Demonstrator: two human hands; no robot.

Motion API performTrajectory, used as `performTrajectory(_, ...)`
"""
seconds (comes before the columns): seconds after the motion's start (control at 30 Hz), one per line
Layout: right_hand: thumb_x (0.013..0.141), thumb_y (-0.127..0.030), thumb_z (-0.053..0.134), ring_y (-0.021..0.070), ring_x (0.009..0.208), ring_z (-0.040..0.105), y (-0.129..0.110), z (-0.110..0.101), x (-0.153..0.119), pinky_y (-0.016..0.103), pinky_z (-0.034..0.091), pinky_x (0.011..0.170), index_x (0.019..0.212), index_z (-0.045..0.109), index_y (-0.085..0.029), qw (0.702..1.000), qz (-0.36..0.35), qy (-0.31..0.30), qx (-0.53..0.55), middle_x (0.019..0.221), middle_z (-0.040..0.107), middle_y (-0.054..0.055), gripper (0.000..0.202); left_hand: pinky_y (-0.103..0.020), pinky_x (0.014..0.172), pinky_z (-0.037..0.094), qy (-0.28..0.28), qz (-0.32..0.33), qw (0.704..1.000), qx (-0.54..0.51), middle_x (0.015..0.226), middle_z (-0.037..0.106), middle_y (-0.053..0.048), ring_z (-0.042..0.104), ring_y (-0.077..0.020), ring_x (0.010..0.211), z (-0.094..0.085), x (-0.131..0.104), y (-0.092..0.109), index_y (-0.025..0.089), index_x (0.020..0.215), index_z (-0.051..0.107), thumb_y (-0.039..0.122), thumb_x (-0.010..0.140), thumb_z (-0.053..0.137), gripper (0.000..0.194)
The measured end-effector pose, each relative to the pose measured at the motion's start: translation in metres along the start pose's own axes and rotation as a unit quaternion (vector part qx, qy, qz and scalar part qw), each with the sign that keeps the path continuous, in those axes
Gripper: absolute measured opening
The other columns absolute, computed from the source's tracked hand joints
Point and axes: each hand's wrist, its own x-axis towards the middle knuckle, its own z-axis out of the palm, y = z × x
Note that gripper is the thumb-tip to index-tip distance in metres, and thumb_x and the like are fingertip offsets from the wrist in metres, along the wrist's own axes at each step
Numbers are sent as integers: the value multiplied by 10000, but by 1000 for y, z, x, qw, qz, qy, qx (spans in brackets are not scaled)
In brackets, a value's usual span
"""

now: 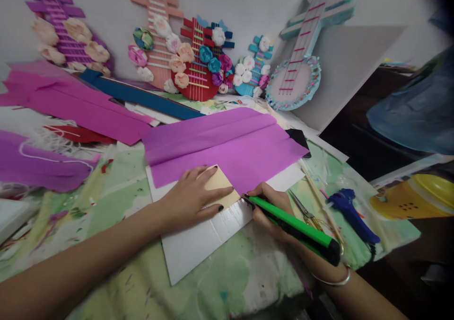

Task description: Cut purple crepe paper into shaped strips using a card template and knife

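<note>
My left hand [193,194] lies flat with fingers spread, pressing a cream-coloured card [225,187] down. Beneath the card are a purple paper sheet [213,145] and a white board [191,249] with scored lines. My right hand [271,201] is wrapped round a green and black utility knife [294,220]. The knife's tip is close to the card's right corner, at the edge of the purple paper; whether the blade touches it is too small to tell.
Scissors [307,211], a blue glue gun [354,216] and a yellow container [414,197] are at the right. Pink paper [78,104], a blue strip [142,95] and white string [60,140] lie at the left. Flower-decorated instrument models, including a red one [198,76], lean against the wall.
</note>
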Motion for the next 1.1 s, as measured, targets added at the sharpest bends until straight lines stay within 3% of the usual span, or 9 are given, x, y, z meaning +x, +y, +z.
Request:
performTrajectory(0.5,792,-151,484,162,732,584,3,2,-4,290,446,705,912,560,-219,999,2,6,38,803,634,19,157,-610,1020,271,-2,-6,1000,-16,1555,262,-43,292,-422,1344,-1,0,1,499,1359,449,441,915,500,451)
performTrajectory(0.63,779,-241,507,147,612,522,26,13,-1,274,412,587,854,550,-218,991,-27,49,118,711,579,-6,89,-593,1031,272,-6,-3,1000,-14,1559,258,-50,283,-410,1359,-2,-1,1,489,1373,435,445,917,500,462)
performTrajectory(0.8,765,-275,539,158,622,545,52,26,2,277,399,565,883,552,-212,979,-47,99,173,713,604,-3,134,-600,1044,261,-7,-12,1000,-25,1573,236,-42,287,-414,1365,-1,-1,0,485,1367,445,456,918,501,453)
performTrajectory(1.1,826,-276,605,153,718,604,42,26,17,292,469,647,983,609,-217,971,26,190,144,822,638,13,168,-605,1092,231,-56,-56,996,-50,1598,159,-74,128,-431,1433,-12,-2,18,429,1424,384,377,955,434,475)
